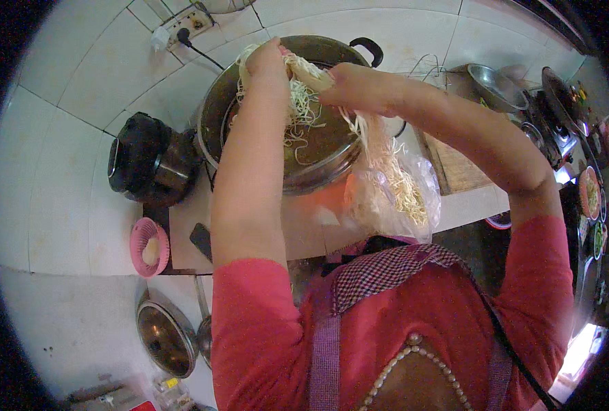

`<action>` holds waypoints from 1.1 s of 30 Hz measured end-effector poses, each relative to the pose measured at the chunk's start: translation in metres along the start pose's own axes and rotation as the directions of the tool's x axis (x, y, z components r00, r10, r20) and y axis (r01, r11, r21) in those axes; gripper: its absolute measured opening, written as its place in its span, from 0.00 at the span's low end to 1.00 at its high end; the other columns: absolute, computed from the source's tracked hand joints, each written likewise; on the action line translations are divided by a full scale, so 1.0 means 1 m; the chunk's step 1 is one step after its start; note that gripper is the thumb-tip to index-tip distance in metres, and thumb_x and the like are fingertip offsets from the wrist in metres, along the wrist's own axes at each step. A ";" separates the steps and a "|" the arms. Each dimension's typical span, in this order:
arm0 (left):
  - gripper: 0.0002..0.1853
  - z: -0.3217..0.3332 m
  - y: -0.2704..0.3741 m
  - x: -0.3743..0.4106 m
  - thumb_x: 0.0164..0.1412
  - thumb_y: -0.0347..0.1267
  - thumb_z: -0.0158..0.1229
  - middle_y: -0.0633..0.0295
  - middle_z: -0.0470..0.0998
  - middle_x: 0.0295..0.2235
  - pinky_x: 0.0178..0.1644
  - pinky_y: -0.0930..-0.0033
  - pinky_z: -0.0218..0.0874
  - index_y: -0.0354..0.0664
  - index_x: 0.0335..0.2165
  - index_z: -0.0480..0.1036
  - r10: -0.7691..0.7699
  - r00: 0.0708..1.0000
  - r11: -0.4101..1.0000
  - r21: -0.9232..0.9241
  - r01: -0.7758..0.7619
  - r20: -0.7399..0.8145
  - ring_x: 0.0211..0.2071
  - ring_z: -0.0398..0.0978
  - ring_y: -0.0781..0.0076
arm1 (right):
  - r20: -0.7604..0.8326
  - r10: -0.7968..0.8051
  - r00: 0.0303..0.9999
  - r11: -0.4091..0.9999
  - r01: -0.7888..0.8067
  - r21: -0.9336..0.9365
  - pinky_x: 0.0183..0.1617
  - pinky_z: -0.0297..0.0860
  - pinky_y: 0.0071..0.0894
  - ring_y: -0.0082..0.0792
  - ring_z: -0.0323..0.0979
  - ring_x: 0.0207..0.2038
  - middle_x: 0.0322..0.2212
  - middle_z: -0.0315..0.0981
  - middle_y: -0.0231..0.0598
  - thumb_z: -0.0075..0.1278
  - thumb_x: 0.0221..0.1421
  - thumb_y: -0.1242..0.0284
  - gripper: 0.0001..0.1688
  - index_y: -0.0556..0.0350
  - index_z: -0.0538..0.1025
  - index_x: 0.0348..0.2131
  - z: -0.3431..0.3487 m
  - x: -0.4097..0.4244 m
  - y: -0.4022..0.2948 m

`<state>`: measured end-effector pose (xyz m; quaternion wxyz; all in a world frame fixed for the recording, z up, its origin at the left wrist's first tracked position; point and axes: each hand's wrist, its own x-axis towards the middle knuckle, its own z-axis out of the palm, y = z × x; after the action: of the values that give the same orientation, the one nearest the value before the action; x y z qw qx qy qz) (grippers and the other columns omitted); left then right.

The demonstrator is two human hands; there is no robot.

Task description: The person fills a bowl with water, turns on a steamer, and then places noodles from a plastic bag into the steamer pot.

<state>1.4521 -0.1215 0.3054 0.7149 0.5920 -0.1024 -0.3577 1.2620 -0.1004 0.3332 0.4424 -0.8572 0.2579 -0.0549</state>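
Note:
Above a large metal pot (204, 133), both my hands grip one bunch of thin noodles (304, 74). My left hand (267, 57) is at the bunch's left end, its fingers mostly hidden behind the wrist. My right hand (348, 85) closes around the other end, and some strands trail from it towards the bag. Loose strands hang down inside the pot, over its brown-looking interior. A clear plastic bag (430, 177) with more noodles stands on the counter in front of the pot's right side.
A dark electric cooker (142, 162) stands left of the pot, near a pink plastic basket (136, 246). A wooden cutting board (456, 164) lies to the right, with a metal bowl (497, 87) behind it. A metal lid (166, 339) is at lower left. A plugged cord (204, 55) runs behind the pot.

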 end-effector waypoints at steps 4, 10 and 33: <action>0.11 0.011 -0.005 -0.004 0.50 0.35 0.52 0.61 0.73 0.22 0.23 0.70 0.60 0.36 0.21 0.69 0.132 0.990 0.975 0.176 -0.138 0.045 0.22 0.70 0.70 | -0.077 -0.101 0.992 0.993 0.105 0.061 0.23 0.59 0.23 0.20 0.62 0.20 0.19 0.67 0.32 0.45 0.46 0.68 0.13 0.61 0.70 0.28 -0.004 -0.035 -0.002; 0.15 -0.023 0.008 0.026 0.50 0.37 0.52 0.52 0.72 0.28 0.29 0.63 0.61 0.33 0.32 0.69 0.404 0.902 0.506 0.785 -0.357 0.149 0.28 0.70 0.62 | -0.053 -0.072 0.996 0.997 0.074 0.036 0.21 0.59 0.24 0.22 0.62 0.19 0.16 0.64 0.31 0.43 0.47 0.67 0.14 0.60 0.69 0.33 -0.020 -0.092 -0.027; 0.30 -0.077 0.075 -0.086 0.38 0.46 0.64 0.58 0.73 0.34 0.42 0.70 0.60 0.38 0.37 0.70 -0.583 0.655 -0.164 0.719 -0.675 0.481 0.36 0.70 0.69 | -0.237 -0.505 0.830 0.863 0.490 -0.124 0.31 0.64 0.39 0.38 0.66 0.27 0.31 0.68 0.45 0.48 0.44 0.63 0.19 0.62 0.72 0.32 -0.117 -0.037 -0.171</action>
<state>1.4632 -0.0045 0.3763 -0.1210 0.6864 -0.6461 -0.3111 1.2603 -0.0860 0.5433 0.3499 -0.8923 0.0833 -0.2730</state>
